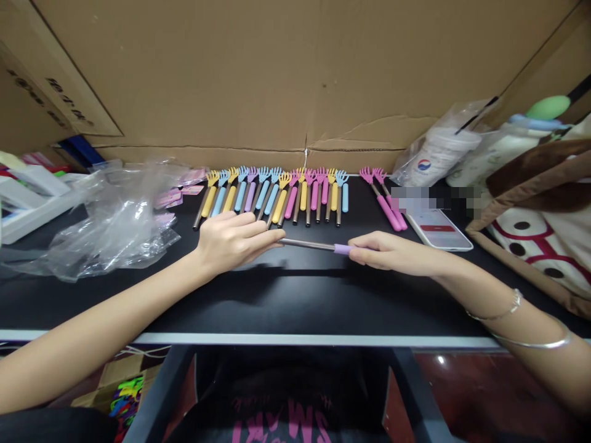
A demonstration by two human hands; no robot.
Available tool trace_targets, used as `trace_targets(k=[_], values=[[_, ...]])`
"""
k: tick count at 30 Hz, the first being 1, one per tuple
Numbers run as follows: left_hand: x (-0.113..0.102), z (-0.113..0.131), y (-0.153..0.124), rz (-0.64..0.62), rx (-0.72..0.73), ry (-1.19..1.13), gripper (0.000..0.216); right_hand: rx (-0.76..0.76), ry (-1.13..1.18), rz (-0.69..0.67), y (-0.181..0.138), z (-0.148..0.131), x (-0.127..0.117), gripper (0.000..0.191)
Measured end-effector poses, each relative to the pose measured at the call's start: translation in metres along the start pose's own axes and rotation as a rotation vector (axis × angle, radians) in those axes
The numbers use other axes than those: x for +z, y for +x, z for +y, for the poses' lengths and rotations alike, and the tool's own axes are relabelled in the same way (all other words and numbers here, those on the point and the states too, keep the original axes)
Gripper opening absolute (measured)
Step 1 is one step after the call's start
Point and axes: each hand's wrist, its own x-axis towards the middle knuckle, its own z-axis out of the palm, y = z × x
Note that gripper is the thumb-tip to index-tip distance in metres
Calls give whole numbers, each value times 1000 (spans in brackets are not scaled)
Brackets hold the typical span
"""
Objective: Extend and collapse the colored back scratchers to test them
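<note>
Both my hands hold one telescopic back scratcher (310, 245) level above the black table (286, 295). My left hand (233, 241) is closed round its head end, which is hidden in the fingers. My right hand (390, 251) pinches its purple handle. A thin metal rod shows between the hands. Behind them a row of several back scratchers (277, 194) with yellow, blue, purple and pink handles lies side by side. Two pink ones (386, 200) lie apart to the right.
Crumpled clear plastic bags (108, 218) lie at the left. A phone (439, 229) rests at the right beside a fabric bag (540, 221) and a bagged cup (438, 154). Cardboard (295, 74) walls the back. The table's front edge (295, 338) is near me.
</note>
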Motion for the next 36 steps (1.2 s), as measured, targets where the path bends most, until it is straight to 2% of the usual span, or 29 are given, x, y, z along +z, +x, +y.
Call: trace_targets(k=[5, 10, 15, 20, 25, 29, 32, 36], values=[[-3, 1, 0, -22, -2, 5, 16, 24, 100, -73, 0, -4, 1, 47], [-1, 3, 4, -48, -4, -33, 20, 10, 7, -6, 1, -5, 2, 49], [4, 4, 1, -167, -109, -185, 29, -39, -197, 176, 1, -3, 4, 50], [12, 4, -5, -284, -207, -342, 34, -100, -459, 275, 3, 1, 6, 47], [14, 6, -4, -496, -404, -564, 28, -131, -842, 424, 0, 4, 8, 55], [11, 6, 1, -627, -469, -727, 27, -179, -1021, 533, -2, 4, 10, 57], [10, 5, 3, -624, -478, -728, 27, -196, -1056, 591, -1, 2, 12, 54], [11, 5, 1, -524, -468, -618, 27, -180, -1053, 638, 2, 3, 13, 52]])
